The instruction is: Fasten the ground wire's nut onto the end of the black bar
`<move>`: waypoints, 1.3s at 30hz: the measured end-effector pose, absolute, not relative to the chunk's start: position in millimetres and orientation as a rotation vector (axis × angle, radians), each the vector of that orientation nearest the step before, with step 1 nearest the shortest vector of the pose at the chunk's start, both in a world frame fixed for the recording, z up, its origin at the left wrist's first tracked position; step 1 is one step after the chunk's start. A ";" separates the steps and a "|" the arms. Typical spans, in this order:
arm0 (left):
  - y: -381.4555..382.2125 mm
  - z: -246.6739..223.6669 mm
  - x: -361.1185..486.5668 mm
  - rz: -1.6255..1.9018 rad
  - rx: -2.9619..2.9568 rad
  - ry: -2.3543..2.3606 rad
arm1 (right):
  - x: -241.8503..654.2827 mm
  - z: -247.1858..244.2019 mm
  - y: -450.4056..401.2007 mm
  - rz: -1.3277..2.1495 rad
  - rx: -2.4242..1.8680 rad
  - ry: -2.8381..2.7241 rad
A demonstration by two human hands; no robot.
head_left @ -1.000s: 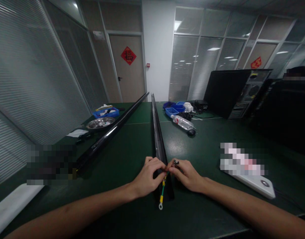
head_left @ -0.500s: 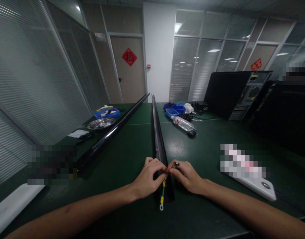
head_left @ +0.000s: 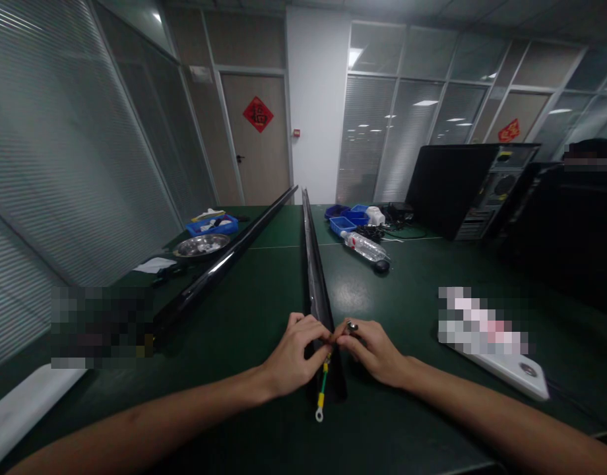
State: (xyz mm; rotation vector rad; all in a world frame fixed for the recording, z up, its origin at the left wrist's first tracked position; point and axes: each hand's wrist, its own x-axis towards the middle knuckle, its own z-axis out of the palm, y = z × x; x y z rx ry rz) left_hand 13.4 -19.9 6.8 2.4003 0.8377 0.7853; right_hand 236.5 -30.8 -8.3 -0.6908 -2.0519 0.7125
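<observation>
A long dark channel (head_left: 316, 270) runs away from me down the middle of the green table (head_left: 264, 284). Over its near end my left hand (head_left: 299, 353) and my right hand (head_left: 370, 349) meet, fingertips pinched together; whatever lies between them is too small to make out. A ring sits on a finger of my right hand. Just below the fingertips a short green wire with yellow sleeves (head_left: 324, 382) hangs toward me, ending in a metal ring terminal (head_left: 319, 415).
Left: a second long dark bar (head_left: 219, 267), metal bowl (head_left: 202, 245), blue tray (head_left: 212, 225). Right: blue bins (head_left: 343, 225), plastic bottle (head_left: 365, 247), white device (head_left: 511, 369), black computer case (head_left: 452, 188). Part of a person's head (head_left: 593, 150) shows at far right.
The ring terminal end of the wire has swung slightly left and down. Both hands have stayed nearly where they were.
</observation>
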 end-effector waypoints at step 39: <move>-19.4 8.9 13.6 0.697 2.371 0.903 | 235.8 -11.9 -28.2 0.755 -0.718 -1.996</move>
